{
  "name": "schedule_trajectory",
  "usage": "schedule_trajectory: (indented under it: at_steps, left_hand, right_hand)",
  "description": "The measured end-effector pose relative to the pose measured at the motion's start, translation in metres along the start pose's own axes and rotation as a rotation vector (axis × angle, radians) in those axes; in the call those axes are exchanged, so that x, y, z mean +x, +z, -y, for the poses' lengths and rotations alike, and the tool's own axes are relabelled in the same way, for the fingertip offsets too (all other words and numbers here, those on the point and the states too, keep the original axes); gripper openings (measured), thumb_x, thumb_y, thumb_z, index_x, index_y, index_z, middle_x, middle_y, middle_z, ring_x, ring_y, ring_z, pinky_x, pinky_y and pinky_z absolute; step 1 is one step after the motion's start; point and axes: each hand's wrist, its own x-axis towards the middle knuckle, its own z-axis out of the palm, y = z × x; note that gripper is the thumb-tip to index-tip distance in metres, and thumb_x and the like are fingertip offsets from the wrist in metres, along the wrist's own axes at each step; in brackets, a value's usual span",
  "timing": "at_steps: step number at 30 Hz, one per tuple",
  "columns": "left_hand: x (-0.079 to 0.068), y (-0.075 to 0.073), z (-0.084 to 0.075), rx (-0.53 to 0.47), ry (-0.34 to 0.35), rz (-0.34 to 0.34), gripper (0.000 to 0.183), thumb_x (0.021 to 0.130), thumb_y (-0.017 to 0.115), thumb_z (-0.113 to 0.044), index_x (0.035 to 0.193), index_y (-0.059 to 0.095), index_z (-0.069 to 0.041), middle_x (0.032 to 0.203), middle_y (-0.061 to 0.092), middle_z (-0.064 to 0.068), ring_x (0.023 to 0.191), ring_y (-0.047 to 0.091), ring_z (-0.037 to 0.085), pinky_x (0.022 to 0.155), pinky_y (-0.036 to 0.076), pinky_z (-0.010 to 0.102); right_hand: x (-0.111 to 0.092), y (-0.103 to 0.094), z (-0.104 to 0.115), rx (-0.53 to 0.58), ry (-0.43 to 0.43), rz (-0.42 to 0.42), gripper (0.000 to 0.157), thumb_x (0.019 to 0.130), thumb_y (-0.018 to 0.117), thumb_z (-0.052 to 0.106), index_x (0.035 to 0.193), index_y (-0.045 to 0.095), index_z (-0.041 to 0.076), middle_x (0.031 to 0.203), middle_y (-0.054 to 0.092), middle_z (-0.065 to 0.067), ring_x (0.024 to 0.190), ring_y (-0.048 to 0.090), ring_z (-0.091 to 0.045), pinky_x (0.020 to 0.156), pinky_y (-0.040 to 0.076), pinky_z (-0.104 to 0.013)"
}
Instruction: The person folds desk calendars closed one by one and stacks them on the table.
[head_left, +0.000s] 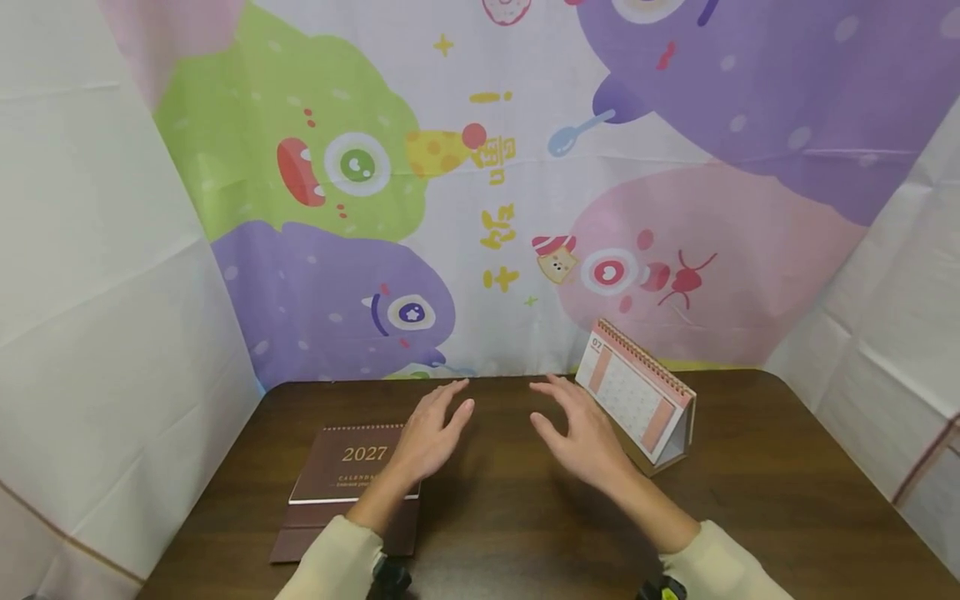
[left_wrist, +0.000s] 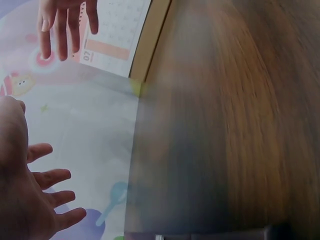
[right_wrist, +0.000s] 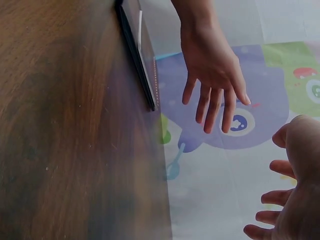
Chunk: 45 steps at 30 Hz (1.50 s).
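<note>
Both hands hover over the table with fingers extended and nothing between them. My left hand [head_left: 429, 435] is nearest a dark brown 2027 desk calendar [head_left: 330, 467], overlapping its right edge in the head view. My right hand [head_left: 588, 437] hangs just left of a pink and white desk calendar [head_left: 637, 392], which stands tented on its base and displays page 07. In the left wrist view the left hand [left_wrist: 25, 185] has spread fingers, and the pink calendar [left_wrist: 115, 40] appears at the top. The right wrist view has the right hand [right_wrist: 300, 185] at lower right and the brown calendar [right_wrist: 137, 55] edge-on.
The dark wooden table [head_left: 510, 517] has its back edge against a cloth backdrop [head_left: 510, 333] printed with cartoon monsters. White cloth walls [head_left: 97, 250] rise at the left and right sides. A dark device is strapped at each wrist.
</note>
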Motion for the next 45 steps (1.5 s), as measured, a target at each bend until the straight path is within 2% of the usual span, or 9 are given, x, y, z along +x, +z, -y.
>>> schedule_trajectory:
  at_steps: [13, 20, 28, 35, 37, 40, 41, 44, 45]
  left_hand:
    - [0.011, 0.016, -0.009, -0.058, 0.038, 0.023, 0.053, 0.118, 0.053, -0.040, 0.163, 0.059, -0.014, 0.169, 0.059, 0.022, 0.162, 0.049, 0.046, 0.135, 0.037, 0.068]
    - [0.017, 0.023, -0.015, -0.071, 0.069, 0.026, 0.052, 0.119, 0.051, -0.038, 0.162, 0.060, -0.011, 0.166, 0.062, 0.019, 0.159, 0.053, 0.045, 0.132, 0.041, 0.067]
    - [0.019, 0.030, -0.022, -0.091, 0.076, 0.041, 0.051, 0.120, 0.050, -0.038, 0.161, 0.061, -0.011, 0.167, 0.061, 0.019, 0.159, 0.053, 0.045, 0.132, 0.041, 0.068]
    - [0.027, 0.036, -0.019, -0.140, 0.081, 0.054, 0.054, 0.120, 0.046, -0.044, 0.163, 0.059, -0.013, 0.170, 0.059, 0.019, 0.162, 0.050, 0.046, 0.134, 0.037, 0.069]
    - [0.031, 0.041, -0.014, -0.171, 0.107, 0.048, 0.059, 0.120, 0.045, -0.050, 0.163, 0.059, -0.013, 0.169, 0.059, 0.019, 0.161, 0.050, 0.048, 0.133, 0.036, 0.072]
    - [0.042, 0.056, 0.004, -0.169, 0.173, 0.020, 0.066, 0.119, 0.040, -0.059, 0.164, 0.059, -0.014, 0.168, 0.061, 0.016, 0.159, 0.053, 0.044, 0.131, 0.041, 0.066]
    - [0.044, 0.059, 0.006, -0.167, 0.179, 0.019, 0.067, 0.119, 0.038, -0.060, 0.164, 0.058, -0.014, 0.167, 0.062, 0.016, 0.158, 0.054, 0.044, 0.130, 0.043, 0.067]
    - [0.046, 0.062, 0.000, -0.177, 0.180, 0.039, 0.065, 0.120, 0.039, -0.057, 0.164, 0.058, -0.014, 0.167, 0.062, 0.016, 0.158, 0.054, 0.044, 0.130, 0.042, 0.066]
    - [0.044, 0.059, -0.010, -0.191, 0.162, 0.055, 0.063, 0.120, 0.041, -0.054, 0.164, 0.058, -0.013, 0.167, 0.061, 0.017, 0.159, 0.053, 0.046, 0.131, 0.040, 0.069]
  right_hand:
    - [-0.008, -0.016, -0.007, -0.024, 0.004, -0.029, 0.043, 0.107, 0.076, 0.021, 0.149, 0.071, 0.013, 0.171, 0.058, -0.020, 0.160, 0.052, -0.049, 0.125, 0.045, -0.075]
    - [-0.013, -0.022, -0.009, -0.043, 0.000, -0.049, 0.043, 0.106, 0.077, 0.019, 0.148, 0.072, 0.012, 0.169, 0.059, -0.020, 0.158, 0.054, -0.048, 0.125, 0.045, -0.073]
    - [-0.020, -0.027, -0.012, -0.072, -0.015, -0.070, 0.044, 0.106, 0.076, 0.019, 0.149, 0.071, 0.012, 0.168, 0.060, -0.021, 0.155, 0.055, -0.048, 0.121, 0.049, -0.075]
    - [-0.025, -0.034, -0.016, -0.059, -0.030, -0.098, 0.044, 0.105, 0.077, 0.016, 0.148, 0.071, 0.010, 0.168, 0.058, -0.024, 0.156, 0.053, -0.051, 0.122, 0.045, -0.077]
    - [-0.026, -0.036, -0.018, -0.051, -0.041, -0.113, 0.044, 0.104, 0.077, 0.014, 0.147, 0.072, 0.009, 0.166, 0.059, -0.025, 0.154, 0.054, -0.052, 0.122, 0.044, -0.077]
    - [-0.027, -0.037, -0.020, -0.055, -0.054, -0.127, 0.043, 0.103, 0.078, 0.013, 0.146, 0.073, 0.010, 0.162, 0.062, -0.027, 0.152, 0.055, -0.053, 0.122, 0.045, -0.077]
    - [-0.027, -0.038, -0.021, -0.058, -0.055, -0.131, 0.042, 0.103, 0.078, 0.013, 0.146, 0.073, 0.010, 0.162, 0.063, -0.028, 0.151, 0.056, -0.053, 0.121, 0.045, -0.077]
    - [-0.027, -0.041, -0.022, -0.069, -0.055, -0.146, 0.043, 0.103, 0.078, 0.012, 0.145, 0.073, 0.010, 0.162, 0.063, -0.027, 0.151, 0.056, -0.053, 0.120, 0.046, -0.077]
    - [-0.027, -0.042, -0.022, -0.071, -0.056, -0.153, 0.043, 0.103, 0.078, 0.012, 0.145, 0.073, 0.009, 0.162, 0.063, -0.026, 0.151, 0.056, -0.053, 0.120, 0.046, -0.077]
